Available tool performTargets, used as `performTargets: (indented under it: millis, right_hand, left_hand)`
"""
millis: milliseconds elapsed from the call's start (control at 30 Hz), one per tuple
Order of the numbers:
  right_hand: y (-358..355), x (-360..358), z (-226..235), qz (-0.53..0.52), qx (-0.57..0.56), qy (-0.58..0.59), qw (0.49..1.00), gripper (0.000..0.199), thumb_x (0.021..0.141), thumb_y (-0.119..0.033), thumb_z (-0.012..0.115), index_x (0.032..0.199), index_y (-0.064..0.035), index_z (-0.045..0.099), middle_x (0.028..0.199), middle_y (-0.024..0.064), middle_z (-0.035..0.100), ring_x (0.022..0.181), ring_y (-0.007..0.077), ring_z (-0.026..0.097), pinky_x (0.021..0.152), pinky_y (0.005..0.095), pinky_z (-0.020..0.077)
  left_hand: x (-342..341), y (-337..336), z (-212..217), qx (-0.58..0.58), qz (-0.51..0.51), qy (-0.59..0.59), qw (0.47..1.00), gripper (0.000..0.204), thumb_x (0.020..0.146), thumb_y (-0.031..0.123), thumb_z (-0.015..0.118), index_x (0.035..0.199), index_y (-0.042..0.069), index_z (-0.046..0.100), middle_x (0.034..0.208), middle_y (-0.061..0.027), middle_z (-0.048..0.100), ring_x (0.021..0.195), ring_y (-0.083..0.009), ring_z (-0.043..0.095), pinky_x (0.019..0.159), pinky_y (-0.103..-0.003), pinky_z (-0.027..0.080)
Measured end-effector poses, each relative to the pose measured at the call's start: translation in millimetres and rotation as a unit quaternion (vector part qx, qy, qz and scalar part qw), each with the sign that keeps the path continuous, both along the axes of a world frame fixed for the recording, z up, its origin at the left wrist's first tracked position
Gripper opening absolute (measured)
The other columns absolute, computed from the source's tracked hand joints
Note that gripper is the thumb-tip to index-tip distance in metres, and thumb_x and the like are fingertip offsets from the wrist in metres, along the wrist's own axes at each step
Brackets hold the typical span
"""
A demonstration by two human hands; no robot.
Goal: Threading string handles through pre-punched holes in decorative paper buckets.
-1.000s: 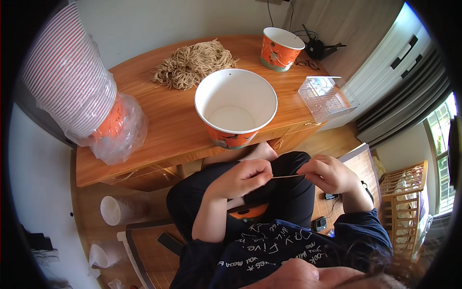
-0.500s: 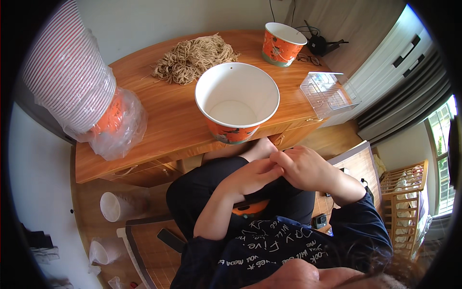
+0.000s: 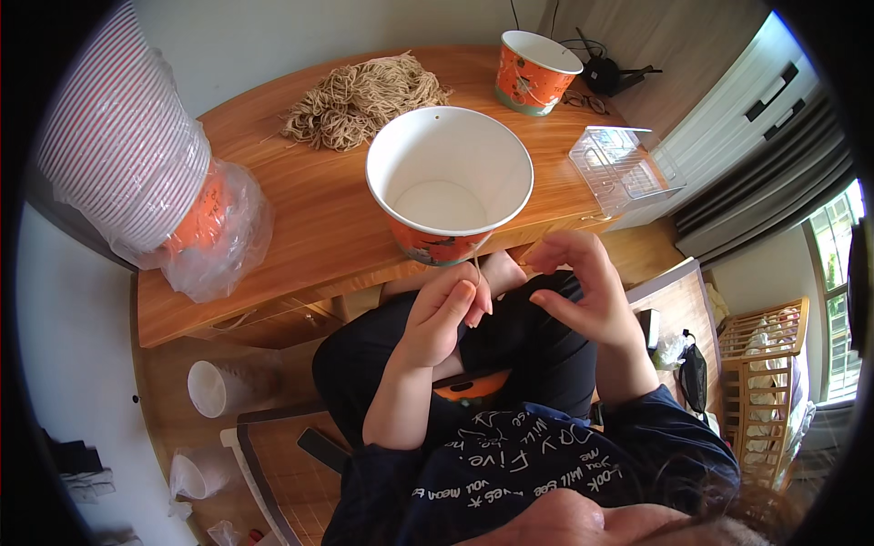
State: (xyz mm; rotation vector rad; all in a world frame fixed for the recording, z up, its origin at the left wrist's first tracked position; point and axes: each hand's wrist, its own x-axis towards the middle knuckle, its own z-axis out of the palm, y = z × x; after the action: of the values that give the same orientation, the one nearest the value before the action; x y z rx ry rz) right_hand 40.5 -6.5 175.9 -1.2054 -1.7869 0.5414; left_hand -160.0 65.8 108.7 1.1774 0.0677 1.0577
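Observation:
A large paper bucket (image 3: 441,244), white inside with an orange printed outside, stands at the near edge of the wooden desk. Just in front of it my left hand (image 3: 442,314) is closed in a pinch on a thin tan string (image 3: 477,258). A short piece of the string rises from the fingers beside the bucket's wall; the rest is hidden in the hand. My right hand (image 3: 587,296) is raised to the right, fingers apart and curved, holding nothing. Behind the bucket lies a tangled heap of tan string (image 3: 369,98).
The desk (image 3: 314,214) also carries a second orange bucket (image 3: 526,84), glasses (image 3: 584,102), a clear plastic holder (image 3: 619,173) and a tall plastic-wrapped stack of buckets (image 3: 137,146). Below left, a white translucent bin (image 3: 228,389) and a phone (image 3: 323,452) lie near my legs.
My hands were together over my lap; now they are apart. The left has turned upright with string showing from its fingers, and the right has opened and moved up and right.

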Motion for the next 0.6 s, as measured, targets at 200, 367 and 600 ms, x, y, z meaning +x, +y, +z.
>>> performTargets:
  millis: [200, 367, 600]
  right_hand:
    - [11.2, -7.9, -14.7, 0.055, -0.048, 0.178, 0.981, 0.046, 0.084, 0.005, 0.071, 0.125, -0.0024, 0.05, 0.121, 0.0124, 0.066, 0.114, 0.0189, 0.062, 0.093, 0.0318, 0.0484]
    - [19.6, -11.0, -15.7, 0.123, -0.101, 0.253, 0.954, 0.038, 0.086, 0.009, 0.068, 0.12, -0.0003, 0.052, 0.123, 0.0157, 0.065, 0.119, 0.0207, 0.061, 0.1, 0.0333, 0.0484]
    - [28.1, 1.8, -24.1, 0.188, -0.086, 0.307, 0.929, 0.028, 0.086, 0.009, 0.069, 0.109, 0.0006, 0.055, 0.11, 0.0146, 0.068, 0.11, 0.0214, 0.066, 0.095, 0.0326, 0.0534]
  left_hand:
    - [-5.0, -2.8, -2.3, 0.044, -0.106, -0.021, 0.993, 0.043, 0.107, 0.037, 0.044, 0.081, 0.004, 0.052, 0.077, -0.0022, 0.053, 0.064, -0.0085, 0.045, 0.06, -0.022, 0.037]
    - [-0.3, -8.1, -2.5, 0.054, -0.138, -0.025, 0.989, 0.047, 0.106, 0.042, 0.043, 0.079, 0.004, 0.05, 0.073, -0.0021, 0.05, 0.062, -0.0098, 0.045, 0.059, -0.023, 0.037]
    - [0.1, -6.7, -4.3, 0.054, -0.165, -0.016, 0.985, 0.048, 0.106, 0.043, 0.042, 0.08, 0.005, 0.05, 0.072, -0.0014, 0.05, 0.062, -0.0095, 0.044, 0.059, -0.023, 0.037]
